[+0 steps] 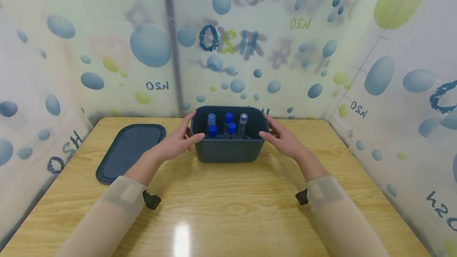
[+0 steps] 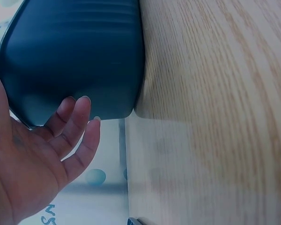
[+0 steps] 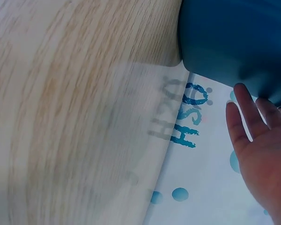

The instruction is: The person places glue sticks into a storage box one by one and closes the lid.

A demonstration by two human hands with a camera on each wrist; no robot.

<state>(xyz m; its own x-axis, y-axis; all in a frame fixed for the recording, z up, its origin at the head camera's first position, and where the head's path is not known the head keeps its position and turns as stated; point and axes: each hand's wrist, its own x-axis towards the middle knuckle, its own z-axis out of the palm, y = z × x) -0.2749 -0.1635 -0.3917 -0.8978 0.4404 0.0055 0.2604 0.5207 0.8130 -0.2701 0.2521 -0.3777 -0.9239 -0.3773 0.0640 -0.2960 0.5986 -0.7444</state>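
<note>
A dark blue-grey plastic storage bin stands upright on the wooden table near the back wall. Several clear tubes or bottles lean inside, most with blue caps; one slim tube has a pale top. My left hand holds the bin's left end, thumb over the front rim and index finger at the back corner. At the opposite end, my right hand grips in a mirrored way. In the left wrist view, bent fingers touch the bin's outer wall. Fingertips meet the other end in the right wrist view.
To the left on the table lies a flat dark lid, partly behind my left forearm. Patterned wall panels with blue and green ovals enclose the back and both sides. A dark wrist mount hangs at each sleeve.
</note>
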